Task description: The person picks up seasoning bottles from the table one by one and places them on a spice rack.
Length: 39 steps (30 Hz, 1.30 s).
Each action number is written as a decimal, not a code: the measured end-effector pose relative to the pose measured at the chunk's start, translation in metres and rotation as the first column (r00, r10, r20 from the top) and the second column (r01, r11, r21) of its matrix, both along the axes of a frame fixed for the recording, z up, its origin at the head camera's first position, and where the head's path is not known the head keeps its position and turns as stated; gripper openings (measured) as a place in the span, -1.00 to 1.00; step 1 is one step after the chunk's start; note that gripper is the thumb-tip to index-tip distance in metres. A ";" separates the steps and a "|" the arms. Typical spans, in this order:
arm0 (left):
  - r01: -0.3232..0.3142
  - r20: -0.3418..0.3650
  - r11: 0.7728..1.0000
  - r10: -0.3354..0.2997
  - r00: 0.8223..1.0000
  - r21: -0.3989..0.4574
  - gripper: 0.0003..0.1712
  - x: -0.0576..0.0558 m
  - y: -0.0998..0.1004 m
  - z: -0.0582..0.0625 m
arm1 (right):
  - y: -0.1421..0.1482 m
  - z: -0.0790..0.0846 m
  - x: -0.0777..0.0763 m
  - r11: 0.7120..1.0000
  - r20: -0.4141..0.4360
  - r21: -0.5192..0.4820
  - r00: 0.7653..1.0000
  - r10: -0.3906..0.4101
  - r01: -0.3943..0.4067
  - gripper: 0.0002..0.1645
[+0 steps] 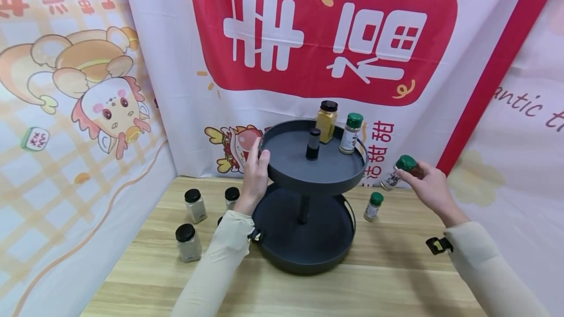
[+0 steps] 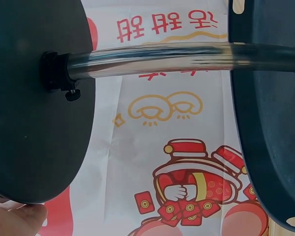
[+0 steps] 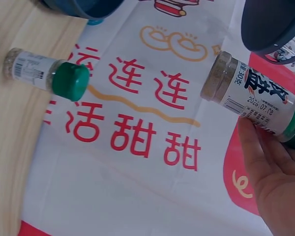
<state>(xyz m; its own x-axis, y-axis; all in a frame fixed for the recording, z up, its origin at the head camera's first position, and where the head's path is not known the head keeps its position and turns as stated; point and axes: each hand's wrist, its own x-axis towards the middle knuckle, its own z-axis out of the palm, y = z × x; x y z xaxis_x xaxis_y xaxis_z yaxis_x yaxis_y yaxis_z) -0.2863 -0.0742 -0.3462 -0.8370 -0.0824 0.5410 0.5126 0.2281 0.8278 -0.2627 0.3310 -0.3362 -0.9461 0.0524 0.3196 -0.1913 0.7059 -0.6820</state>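
My right hand [image 1: 434, 190] holds a green-capped spice jar [image 1: 390, 180], tilted in the air to the right of a dark two-tier turntable rack [image 1: 304, 187]. In the right wrist view, the jar's printed label [image 3: 258, 93] and brownish contents show. At the rack's left side, my left hand [image 1: 254, 175] grips the rim of the upper tray, thumb near the rim's top. On that tray stand a black-capped jar of yellow powder [image 1: 325, 128] and another green-capped jar [image 1: 349, 141]. The lower tray [image 1: 304, 251] holds no jars that I can see.
A smaller green-capped jar [image 1: 371, 212] stands on the wooden table [image 1: 387, 268] right of the rack. Black-capped jars [image 1: 189, 248] stand at the left, one partly behind my left arm. A printed cloth [image 1: 167, 62] hangs close behind. The rack's post [image 1: 313, 143] rises through the upper tray.
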 end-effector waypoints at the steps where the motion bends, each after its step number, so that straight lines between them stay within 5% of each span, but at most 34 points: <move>1: -0.001 0.002 1.000 0.001 1.000 -0.001 -0.29 0.000 0.000 0.000 | -0.001 0.001 0.000 1.000 -0.001 -0.004 1.000 0.002 -0.002 -0.30; 25: 0.014 -0.009 1.000 -0.014 1.000 0.023 -0.27 0.005 0.005 -0.005 | -0.024 0.032 0.006 0.991 -0.022 -0.128 0.999 0.042 -0.045 -0.28; 39: -0.001 0.005 0.999 0.001 1.000 0.044 -0.28 0.006 0.008 -0.003 | -0.033 0.062 0.004 0.991 -0.117 -0.119 0.992 0.044 -0.057 -0.32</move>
